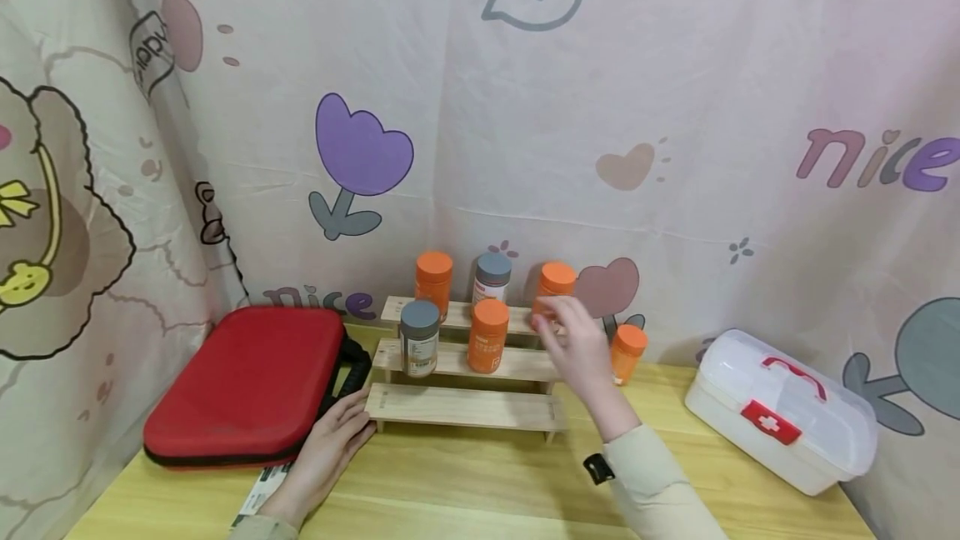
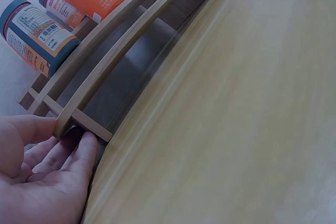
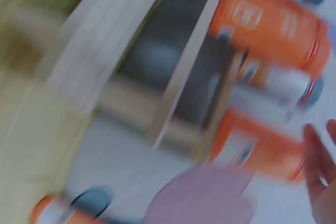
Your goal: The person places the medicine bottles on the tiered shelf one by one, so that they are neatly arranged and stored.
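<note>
A three-tier wooden rack stands on the table, holding orange and grey-capped bottles. My left hand holds the left end of its lowest tier; in the left wrist view the thumb lies on the board's end and the fingers lie below it. My right hand is raised at the rack's right side, in front of an orange bottle on the top tier. In the right wrist view its fingers are beside that bottle's cap end, with nothing in them. On the middle tier stand a grey-capped bottle and an orange bottle.
Also on the top tier are an orange bottle and a grey-capped bottle. A smaller orange bottle stands right of the rack. A red case lies at left, and a white first-aid box sits at right. A printed curtain hangs behind.
</note>
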A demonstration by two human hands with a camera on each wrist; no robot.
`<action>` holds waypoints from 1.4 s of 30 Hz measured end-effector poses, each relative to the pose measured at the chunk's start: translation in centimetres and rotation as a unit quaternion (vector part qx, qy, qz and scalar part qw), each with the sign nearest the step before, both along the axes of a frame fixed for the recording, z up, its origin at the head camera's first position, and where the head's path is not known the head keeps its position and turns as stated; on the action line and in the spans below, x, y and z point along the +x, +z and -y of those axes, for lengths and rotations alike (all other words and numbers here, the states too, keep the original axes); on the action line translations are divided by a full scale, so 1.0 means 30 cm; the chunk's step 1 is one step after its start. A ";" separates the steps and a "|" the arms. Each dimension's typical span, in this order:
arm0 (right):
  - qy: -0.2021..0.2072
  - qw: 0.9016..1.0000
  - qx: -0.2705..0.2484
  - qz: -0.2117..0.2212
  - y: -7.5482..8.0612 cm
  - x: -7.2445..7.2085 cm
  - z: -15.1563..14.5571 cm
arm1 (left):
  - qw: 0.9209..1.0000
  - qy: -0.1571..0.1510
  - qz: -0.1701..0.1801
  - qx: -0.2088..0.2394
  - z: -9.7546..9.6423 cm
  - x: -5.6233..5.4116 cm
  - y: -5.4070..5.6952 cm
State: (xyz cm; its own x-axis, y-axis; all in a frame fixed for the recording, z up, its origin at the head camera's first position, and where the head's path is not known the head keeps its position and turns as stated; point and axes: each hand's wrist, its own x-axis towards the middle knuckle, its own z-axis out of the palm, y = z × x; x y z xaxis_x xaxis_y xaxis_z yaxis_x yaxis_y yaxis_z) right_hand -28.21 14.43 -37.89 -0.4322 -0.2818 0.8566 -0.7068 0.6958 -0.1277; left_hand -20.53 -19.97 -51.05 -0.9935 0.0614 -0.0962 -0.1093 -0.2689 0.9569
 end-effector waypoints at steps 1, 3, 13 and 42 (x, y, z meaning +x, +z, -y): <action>-0.024 1.000 0.000 -0.018 -0.004 -0.006 -0.036 | 1.000 0.000 0.000 0.000 0.000 0.000 0.000; -0.057 0.998 -0.004 -0.028 -0.022 -0.023 -0.113 | 1.000 0.000 -0.001 0.000 -0.001 0.001 0.000; -0.199 0.949 -0.005 0.244 -0.090 -0.059 -0.405 | 1.000 0.006 -0.002 0.002 -0.002 0.002 0.000; -0.065 0.983 -0.073 0.157 -0.043 0.014 -0.371 | 1.000 0.006 -0.003 0.008 -0.004 0.004 0.003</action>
